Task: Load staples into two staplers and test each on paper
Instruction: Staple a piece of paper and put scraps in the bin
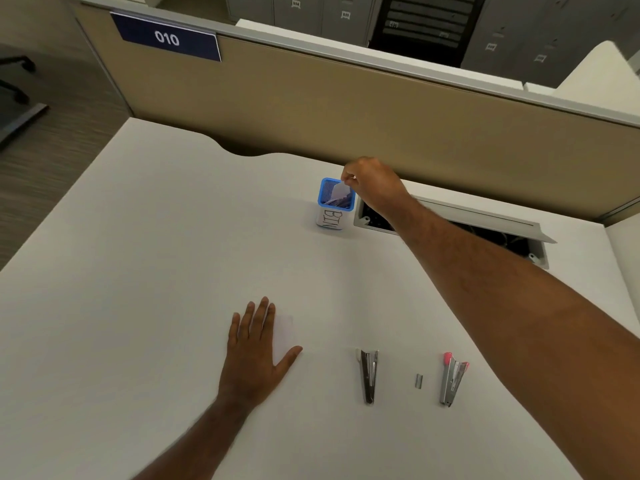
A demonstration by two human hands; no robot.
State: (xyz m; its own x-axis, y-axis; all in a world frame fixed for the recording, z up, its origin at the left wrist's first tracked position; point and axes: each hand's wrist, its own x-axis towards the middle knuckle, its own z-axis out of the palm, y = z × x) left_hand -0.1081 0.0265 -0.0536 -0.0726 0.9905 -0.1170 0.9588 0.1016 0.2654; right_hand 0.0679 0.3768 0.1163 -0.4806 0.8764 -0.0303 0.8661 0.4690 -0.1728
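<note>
Two staplers lie on the white desk near me: a dark metal one [368, 375] and a pink-tipped one [453, 379] to its right. Between them sits a small strip of staples [419, 381]. My right hand [372, 185] is stretched out over a blue-rimmed cup marked "BIN" [330, 218], pinching a small white slip of paper [340, 192] that dips into the cup's mouth. My left hand [254, 348] rests flat with fingers spread, lying on a pale sheet of paper [285, 332] that barely shows against the desk.
An open cable hatch [485, 233] with a raised lid sits behind and right of the bin. A tan partition [346, 109] bearing a "010" sign [168, 38] runs along the desk's far edge.
</note>
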